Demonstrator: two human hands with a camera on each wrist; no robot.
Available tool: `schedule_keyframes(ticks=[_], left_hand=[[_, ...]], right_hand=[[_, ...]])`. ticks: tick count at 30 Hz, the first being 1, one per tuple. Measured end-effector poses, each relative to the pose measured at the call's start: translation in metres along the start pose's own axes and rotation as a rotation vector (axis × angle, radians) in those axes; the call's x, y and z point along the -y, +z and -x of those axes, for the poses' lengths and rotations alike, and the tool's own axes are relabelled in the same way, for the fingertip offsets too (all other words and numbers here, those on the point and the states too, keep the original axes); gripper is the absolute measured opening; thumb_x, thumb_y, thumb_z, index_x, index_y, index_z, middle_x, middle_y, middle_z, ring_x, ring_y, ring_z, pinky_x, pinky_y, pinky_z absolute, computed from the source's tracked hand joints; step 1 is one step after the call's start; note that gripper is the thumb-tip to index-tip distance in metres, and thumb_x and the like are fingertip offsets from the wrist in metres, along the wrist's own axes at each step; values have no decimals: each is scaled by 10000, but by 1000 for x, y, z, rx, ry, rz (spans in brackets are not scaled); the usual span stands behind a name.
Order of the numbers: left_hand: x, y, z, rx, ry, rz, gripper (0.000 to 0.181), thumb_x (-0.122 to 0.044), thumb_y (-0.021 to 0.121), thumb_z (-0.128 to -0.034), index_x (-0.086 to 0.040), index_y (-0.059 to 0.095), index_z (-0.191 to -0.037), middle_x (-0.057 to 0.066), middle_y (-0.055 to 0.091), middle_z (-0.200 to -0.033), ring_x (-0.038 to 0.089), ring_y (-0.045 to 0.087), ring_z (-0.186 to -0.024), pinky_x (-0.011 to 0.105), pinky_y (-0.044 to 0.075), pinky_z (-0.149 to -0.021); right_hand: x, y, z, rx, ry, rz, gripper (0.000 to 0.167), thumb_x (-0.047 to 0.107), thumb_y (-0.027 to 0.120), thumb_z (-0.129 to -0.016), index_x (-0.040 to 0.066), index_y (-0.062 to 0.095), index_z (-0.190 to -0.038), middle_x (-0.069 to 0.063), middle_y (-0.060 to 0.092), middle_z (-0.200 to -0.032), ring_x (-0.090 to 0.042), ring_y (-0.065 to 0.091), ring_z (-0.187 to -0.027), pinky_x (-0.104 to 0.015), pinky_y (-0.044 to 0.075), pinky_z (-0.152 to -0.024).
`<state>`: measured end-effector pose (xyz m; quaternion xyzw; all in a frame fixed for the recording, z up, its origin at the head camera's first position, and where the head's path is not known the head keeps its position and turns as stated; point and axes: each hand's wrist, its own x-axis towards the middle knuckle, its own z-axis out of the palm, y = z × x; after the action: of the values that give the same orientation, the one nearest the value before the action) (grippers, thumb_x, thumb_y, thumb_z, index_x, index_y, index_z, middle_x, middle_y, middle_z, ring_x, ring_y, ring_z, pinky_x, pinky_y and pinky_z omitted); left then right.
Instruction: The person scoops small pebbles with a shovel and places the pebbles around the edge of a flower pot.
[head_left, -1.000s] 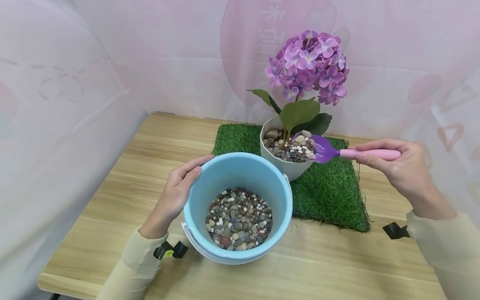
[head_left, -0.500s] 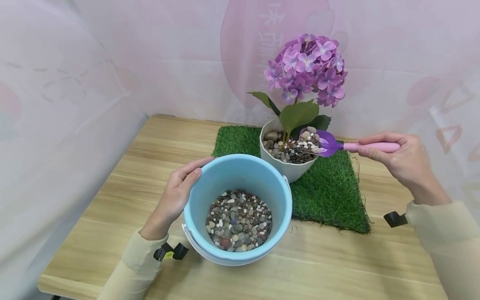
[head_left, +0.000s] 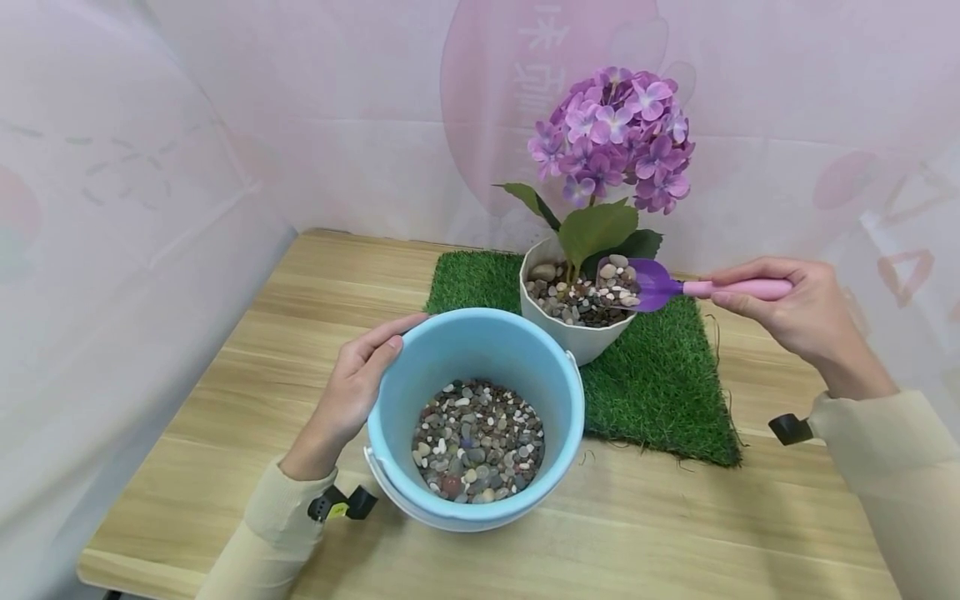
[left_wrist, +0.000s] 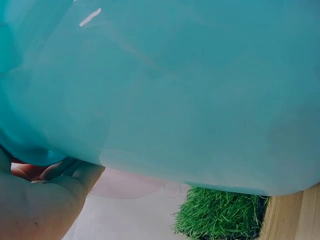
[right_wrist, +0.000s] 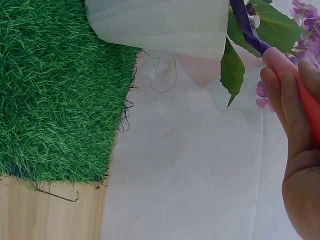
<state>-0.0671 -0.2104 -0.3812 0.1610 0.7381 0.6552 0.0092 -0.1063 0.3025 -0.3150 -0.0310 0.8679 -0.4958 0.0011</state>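
Observation:
My right hand [head_left: 798, 312] grips the pink handle of a small purple garden trowel [head_left: 656, 285]. Pebbles [head_left: 618, 279] lie on its blade, which is over the right side of a white flower pot [head_left: 588, 340]. Stones partly fill the pot around the stem of a purple hydrangea [head_left: 615, 133]. In the head view, my left hand [head_left: 352, 383] holds the left side of a light blue bucket [head_left: 480, 329], thumb at the rim. Mixed pebbles [head_left: 480, 442] cover the bucket's bottom. The left wrist view shows mostly the bucket's outer wall [left_wrist: 190, 100], with part of the hand below it.
The pot stands on a green artificial grass mat [head_left: 663, 400], also large in the right wrist view. Under everything is a wooden table [head_left: 247, 367]. Pale printed cloth [head_left: 360, 150] hangs behind and at the sides. The bucket's white handle [head_left: 390, 483] hangs down at its front.
The trowel has risen a little and its blade has levelled, with pebbles still on it. My right hand shifted slightly up and left. My left hand and the bucket stay nearly still.

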Motion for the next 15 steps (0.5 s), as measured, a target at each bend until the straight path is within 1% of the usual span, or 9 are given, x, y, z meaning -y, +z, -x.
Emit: schedule_keyframes(ticks=[5,11,15], left_hand=[[1,0,1,-1,-1,-4,414,-171,409,-1151,7,569,-1488,230,611,-1484,147,746,-1159,409,679,-915],[1,0,0,-1,-8,-7,415,-182,412,-1151,-4,570,-1491,225,610,-1486,143,746,-1153,405,681,-914],[0,0,1,-2,-12,-5,417,-176,411,-1150,6,564,-1493,235,607,-1484,142,746,-1154,403,679,-920]], right_hand=[[-2,0,-3,9,-17,-33,386,144,825,-932,13,726,-1281,41,820,-1067,-31,777,-1003,-95,615,-802],[-3,-1,-7,22,-41,-37,382,120,819,-933,-12,718,-1276,27,817,-1084,-35,776,-1015,-113,617,-887],[-1,-1,-11,22,-54,-21,380,135,832,-923,1,732,-1264,32,817,-1077,-24,776,-998,-99,618,-850]])
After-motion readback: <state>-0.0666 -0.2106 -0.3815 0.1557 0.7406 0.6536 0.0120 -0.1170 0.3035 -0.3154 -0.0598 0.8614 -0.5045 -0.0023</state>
